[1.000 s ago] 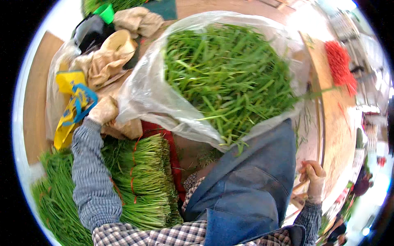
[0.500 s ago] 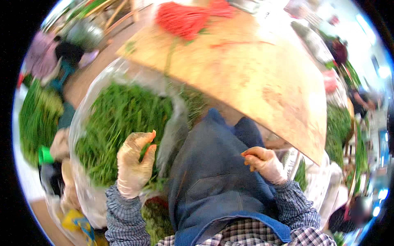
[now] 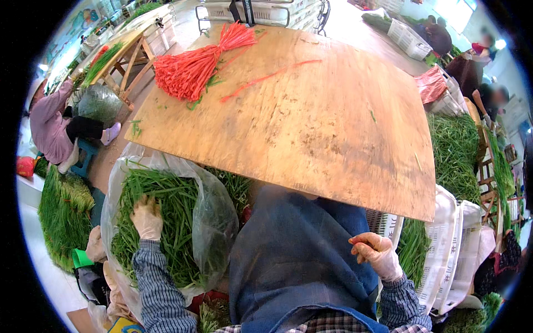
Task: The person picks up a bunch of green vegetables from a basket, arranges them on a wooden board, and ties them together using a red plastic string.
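Note:
My left hand (image 3: 146, 218), in a thin pale glove, rests palm down on loose green leaf blades (image 3: 175, 233). Its fingers reach apart into the leaves, the tips partly covered. The blades fill a clear plastic bag (image 3: 217, 236) standing to the left of my lap. Over the right side of my lap, my right hand (image 3: 377, 254), gloved too, hovers with its fingers curled together, and nothing shows in them. A wooden table (image 3: 311, 133) stands in front of me. At its far left lies a bundle of red strips (image 3: 189, 69), with one loose red strip (image 3: 269, 79) beside it.
White plastic crates (image 3: 444, 261) stand at my right, near a heap of long greens (image 3: 452, 155). On the far left a person in a pink top (image 3: 53, 125) sits beside a pile of greens (image 3: 64, 216). Other people are at the far right. A stacked crate trolley (image 3: 266, 14) is beyond the table.
My left hand has moved forward and left, from above the bag down onto the leaves. My right hand stays curled near my lap. The view has shifted, showing more of the table.

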`<action>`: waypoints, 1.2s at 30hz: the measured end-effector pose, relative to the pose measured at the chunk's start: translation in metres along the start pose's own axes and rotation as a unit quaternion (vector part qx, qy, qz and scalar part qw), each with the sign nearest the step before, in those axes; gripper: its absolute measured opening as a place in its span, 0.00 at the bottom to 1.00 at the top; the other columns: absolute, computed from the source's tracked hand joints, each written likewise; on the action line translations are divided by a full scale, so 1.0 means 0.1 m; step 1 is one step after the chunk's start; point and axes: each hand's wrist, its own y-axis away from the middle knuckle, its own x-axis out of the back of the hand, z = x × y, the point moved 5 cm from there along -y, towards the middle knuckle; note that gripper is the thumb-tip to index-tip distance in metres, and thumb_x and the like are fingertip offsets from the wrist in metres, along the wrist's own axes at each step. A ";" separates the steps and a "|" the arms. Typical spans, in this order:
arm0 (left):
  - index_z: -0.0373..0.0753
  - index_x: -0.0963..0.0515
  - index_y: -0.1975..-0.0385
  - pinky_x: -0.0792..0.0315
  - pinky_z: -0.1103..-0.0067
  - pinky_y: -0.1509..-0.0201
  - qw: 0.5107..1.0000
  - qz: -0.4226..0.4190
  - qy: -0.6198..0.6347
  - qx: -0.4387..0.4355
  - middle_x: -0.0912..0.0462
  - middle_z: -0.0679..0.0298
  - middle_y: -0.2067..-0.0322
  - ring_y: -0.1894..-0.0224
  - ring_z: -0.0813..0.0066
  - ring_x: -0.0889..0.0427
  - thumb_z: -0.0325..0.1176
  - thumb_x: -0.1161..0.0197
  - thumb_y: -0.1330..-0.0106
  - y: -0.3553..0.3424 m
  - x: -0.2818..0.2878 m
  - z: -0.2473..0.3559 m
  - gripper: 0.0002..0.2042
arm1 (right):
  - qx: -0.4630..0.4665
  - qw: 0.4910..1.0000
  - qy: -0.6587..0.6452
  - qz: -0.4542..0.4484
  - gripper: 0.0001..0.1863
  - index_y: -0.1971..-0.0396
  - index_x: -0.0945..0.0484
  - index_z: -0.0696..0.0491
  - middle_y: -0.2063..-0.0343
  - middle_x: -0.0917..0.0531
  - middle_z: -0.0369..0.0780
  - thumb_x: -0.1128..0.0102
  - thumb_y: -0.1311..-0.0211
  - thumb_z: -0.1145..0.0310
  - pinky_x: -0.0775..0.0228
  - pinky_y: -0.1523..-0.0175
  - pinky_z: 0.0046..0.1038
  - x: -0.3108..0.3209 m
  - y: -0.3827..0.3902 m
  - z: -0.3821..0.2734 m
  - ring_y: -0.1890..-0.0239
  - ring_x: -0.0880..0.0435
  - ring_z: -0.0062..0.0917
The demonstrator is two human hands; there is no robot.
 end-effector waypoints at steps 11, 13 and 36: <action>0.37 0.28 0.63 0.35 0.67 0.57 0.858 0.298 0.271 -0.319 0.26 0.52 0.65 0.59 0.55 0.28 0.32 0.43 0.51 -0.97 1.67 3.03 0.14 | -0.024 0.993 -0.117 -0.014 0.10 0.64 0.24 0.59 0.76 0.22 0.36 0.45 0.44 0.71 0.33 0.70 0.15 0.40 0.15 0.35 0.77 0.27 0.13; 0.37 0.27 0.64 0.35 0.67 0.57 0.876 0.329 0.222 -0.275 0.25 0.52 0.65 0.59 0.55 0.28 0.34 0.42 0.52 -1.39 1.49 3.18 0.15 | -0.061 0.984 -0.170 0.014 0.10 0.63 0.24 0.60 0.75 0.20 0.37 0.46 0.44 0.72 0.32 0.70 0.15 0.46 0.24 0.32 0.77 0.25 0.14; 0.37 0.32 0.73 0.36 0.66 0.62 0.693 0.187 0.326 -0.615 0.28 0.53 0.73 0.65 0.52 0.31 0.24 0.45 0.50 0.69 1.78 5.06 0.06 | -0.015 0.957 -0.278 0.086 0.12 0.62 0.26 0.60 0.75 0.23 0.36 0.47 0.41 0.68 0.34 0.71 0.14 0.95 0.56 1.09 0.78 0.28 0.13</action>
